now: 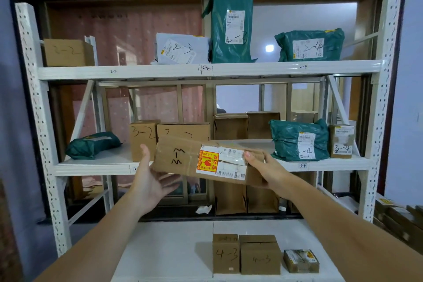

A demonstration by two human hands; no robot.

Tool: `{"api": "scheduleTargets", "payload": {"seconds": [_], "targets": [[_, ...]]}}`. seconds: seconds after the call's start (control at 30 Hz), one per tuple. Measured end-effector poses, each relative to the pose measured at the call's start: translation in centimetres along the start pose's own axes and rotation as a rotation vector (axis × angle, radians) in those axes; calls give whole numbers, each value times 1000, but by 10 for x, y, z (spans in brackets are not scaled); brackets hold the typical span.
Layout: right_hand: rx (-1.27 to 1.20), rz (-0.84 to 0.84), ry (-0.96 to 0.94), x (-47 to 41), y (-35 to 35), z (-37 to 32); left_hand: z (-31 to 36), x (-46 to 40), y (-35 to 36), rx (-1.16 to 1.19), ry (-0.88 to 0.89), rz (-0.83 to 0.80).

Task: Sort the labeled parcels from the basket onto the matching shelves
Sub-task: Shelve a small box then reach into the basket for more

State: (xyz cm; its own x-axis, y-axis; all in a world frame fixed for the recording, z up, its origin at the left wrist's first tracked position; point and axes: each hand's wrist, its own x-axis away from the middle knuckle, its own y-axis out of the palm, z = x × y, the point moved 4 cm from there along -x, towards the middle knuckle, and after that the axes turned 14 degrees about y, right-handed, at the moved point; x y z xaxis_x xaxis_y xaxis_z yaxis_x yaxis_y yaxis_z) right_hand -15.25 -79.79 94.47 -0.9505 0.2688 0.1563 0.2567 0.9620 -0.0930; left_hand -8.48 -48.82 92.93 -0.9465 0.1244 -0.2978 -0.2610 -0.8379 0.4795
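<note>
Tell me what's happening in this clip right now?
A person is holding a long cardboard box marked 3-3 in front of a white shelving rack. The right hand grips its labelled end, and the left hand supports the other end from below with open fingers. The box is level with the middle shelf, not yet set down. Parcels marked 2-x, 3-x and 4-x already sit on the shelves.
</note>
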Motion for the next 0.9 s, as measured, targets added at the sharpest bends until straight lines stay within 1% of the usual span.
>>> {"api": "scheduleTargets", "payload": {"seconds": [0.1, 0.13, 0.2, 0.3, 0.4, 0.47, 0.5, 0.6, 0.63, 0.73, 0.9], "targets": [[-160, -45, 56, -5, 10, 24, 5, 3, 20, 1, 113, 9], [-197, -78, 71, -6, 16, 32, 4, 6, 28, -42, 132, -14], [-234, -159, 98, -7, 31, 46, -8, 11, 42, -176, 113, -80], [-200, -233, 145, -9, 58, 62, -34, 11, 49, -431, 67, -131], [-99, -252, 154, -7, 79, 72, -52, 9, 51, -585, 108, -108], [-4, -224, 140, -6, 84, 78, -59, 14, 54, -612, 134, -66], [87, -191, 123, -6, 84, 81, -62, 15, 55, -632, 145, -62], [485, -57, 28, -8, 74, 88, -75, 20, 60, -697, 154, -135], [552, -34, -22, -8, 69, 89, -80, 21, 63, -709, 149, -157], [537, -49, -118, -4, 55, 91, -95, 26, 76, -744, 130, -205], [466, 6, -130, -5, 12, 98, -119, 36, 105, -777, 127, -324]]}}
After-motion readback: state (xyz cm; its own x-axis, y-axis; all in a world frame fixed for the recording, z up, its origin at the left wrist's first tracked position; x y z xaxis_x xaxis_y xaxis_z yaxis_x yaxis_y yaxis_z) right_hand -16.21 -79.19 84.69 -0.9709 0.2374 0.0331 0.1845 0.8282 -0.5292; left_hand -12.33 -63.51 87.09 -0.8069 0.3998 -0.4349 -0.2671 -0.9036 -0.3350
